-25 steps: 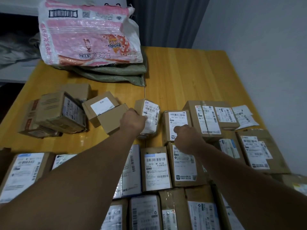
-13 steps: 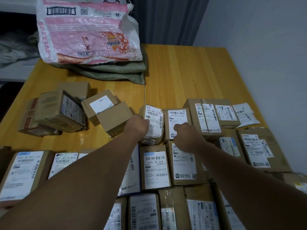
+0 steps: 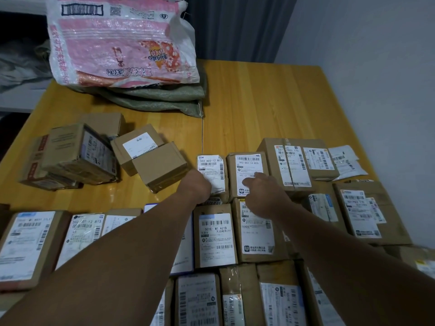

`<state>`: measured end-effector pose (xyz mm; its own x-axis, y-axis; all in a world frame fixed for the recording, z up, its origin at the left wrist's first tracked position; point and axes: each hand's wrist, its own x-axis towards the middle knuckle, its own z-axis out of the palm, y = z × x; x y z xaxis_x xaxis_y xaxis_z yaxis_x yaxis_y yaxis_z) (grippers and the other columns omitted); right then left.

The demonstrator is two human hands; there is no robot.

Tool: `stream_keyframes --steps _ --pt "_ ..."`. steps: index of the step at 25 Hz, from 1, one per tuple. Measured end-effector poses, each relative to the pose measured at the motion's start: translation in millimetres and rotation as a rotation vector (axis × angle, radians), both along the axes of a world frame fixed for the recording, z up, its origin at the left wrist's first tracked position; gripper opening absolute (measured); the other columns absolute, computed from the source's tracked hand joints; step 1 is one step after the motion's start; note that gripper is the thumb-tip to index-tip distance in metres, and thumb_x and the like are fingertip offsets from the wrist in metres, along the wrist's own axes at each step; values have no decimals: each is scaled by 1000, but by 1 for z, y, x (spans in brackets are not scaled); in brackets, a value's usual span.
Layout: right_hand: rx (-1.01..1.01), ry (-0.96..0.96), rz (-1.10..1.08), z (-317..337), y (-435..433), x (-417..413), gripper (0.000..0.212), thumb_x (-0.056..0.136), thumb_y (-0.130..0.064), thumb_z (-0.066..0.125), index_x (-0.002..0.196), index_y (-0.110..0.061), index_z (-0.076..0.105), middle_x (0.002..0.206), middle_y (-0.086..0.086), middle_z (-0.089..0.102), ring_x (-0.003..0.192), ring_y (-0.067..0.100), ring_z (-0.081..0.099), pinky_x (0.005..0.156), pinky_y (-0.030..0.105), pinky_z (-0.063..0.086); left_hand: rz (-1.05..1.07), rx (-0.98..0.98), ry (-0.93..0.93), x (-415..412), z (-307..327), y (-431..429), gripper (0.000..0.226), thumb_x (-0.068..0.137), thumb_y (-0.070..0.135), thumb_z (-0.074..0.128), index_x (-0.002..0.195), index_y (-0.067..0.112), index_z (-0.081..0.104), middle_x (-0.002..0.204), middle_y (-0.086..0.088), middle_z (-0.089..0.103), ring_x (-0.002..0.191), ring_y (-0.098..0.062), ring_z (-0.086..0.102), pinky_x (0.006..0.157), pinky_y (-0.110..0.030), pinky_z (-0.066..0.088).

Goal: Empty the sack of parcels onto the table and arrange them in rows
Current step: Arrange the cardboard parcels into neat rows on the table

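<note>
Left hand (image 3: 196,185) curled on small parcel (image 3: 213,171), right hand (image 3: 263,191) spread flat on neighbouring parcel (image 3: 247,170); wooden table (image 3: 259,102)

View: single head-worn camera, wide-angle.
Position: above the near edge of the table (image 3: 254,109), over the rows of parcels (image 3: 217,238).
Direction: forward and steeply down; the far table edge, the sack (image 3: 122,41), a curtain (image 3: 237,27) and a wall (image 3: 367,67) fill the top.
Nearness: close; both forearms enter from the bottom corners, left hand (image 3: 196,187) and right hand (image 3: 263,196) near frame centre.
Distortion: table edges splay outward toward the bottom.
Shared coverage: none, only one view.
</note>
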<state>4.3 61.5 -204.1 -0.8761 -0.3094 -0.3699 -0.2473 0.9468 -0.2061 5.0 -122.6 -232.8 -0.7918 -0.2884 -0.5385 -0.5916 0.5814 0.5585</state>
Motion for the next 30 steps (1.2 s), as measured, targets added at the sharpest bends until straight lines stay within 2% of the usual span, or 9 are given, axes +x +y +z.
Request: stream_keyframes --steps 3,9,13,17,19,22,26,28,30 --pt "17 -18 4 2 1 1 27 89 -12 48 114 -9 59 117 15 55 114 35 51 97 42 41 26 29 10 1 1 1 16 95 3 48 105 1 59 119 -27 64 112 -42 62 92 -45 54" --pt "5 -28 -13 13 -12 0 11 90 -16 51 100 -16 47 100 10 45 110 37 50 92 43 44 46 -62 99 8 18 -20 16 88 11 52 99 2 60 103 -17 67 92 -33 63 71 -35 52" --pt "-89 9 -38 27 -42 1 18 87 -10 53 105 -8 54 104 12 48 106 33 48 86 41 44 117 -286 75 16 36 -51 41 89 25 58 125 8 50 132 -16 44 126 -37 39 100 -48 43" --pt "-165 -4 -46 26 -83 -3 16 84 0 48 98 -5 53 109 17 53 109 37 52 76 35 41 198 -274 45 23 36 -74 53 89 21 60 136 9 39 145 -17 26 134 -37 27 109 -48 35" --pt "-192 -43 -25 21 -108 -5 24 85 -1 49 108 -4 57 113 17 56 113 37 53 80 36 45 210 -264 38 25 31 -86 54 91 19 58 139 9 37 147 -18 23 135 -38 26 110 -47 33" --pt "-254 -86 -28 12 -143 -9 31 88 -3 49 118 -4 54 112 18 55 109 40 56 79 38 45 226 -242 33 24 20 -103 50 94 24 57 139 10 41 146 -18 29 133 -38 33 109 -44 35" --pt "-319 -210 -171 2 -179 -16 57 92 -4 46 148 -5 34 133 21 48 117 42 53 89 44 48 241 -160 64 26 11 -118 42 91 24 58 129 12 47 135 -18 54 117 -38 55 98 -44 48" --pt "-335 -258 -242 -3 -186 -17 56 93 -4 46 148 -4 33 135 22 47 120 41 51 90 43 47 255 -101 81 29 11 -121 37 96 19 53 131 12 44 129 -18 59 116 -39 58 94 -42 47" --pt "-380 -273 -323 -2 -186 -18 47 94 -6 46 141 -4 40 131 21 50 114 38 53 80 39 46 342 -26 114 33 11 -126 34 97 13 49 131 10 45 128 -18 60 116 -38 57 93 -41 47"
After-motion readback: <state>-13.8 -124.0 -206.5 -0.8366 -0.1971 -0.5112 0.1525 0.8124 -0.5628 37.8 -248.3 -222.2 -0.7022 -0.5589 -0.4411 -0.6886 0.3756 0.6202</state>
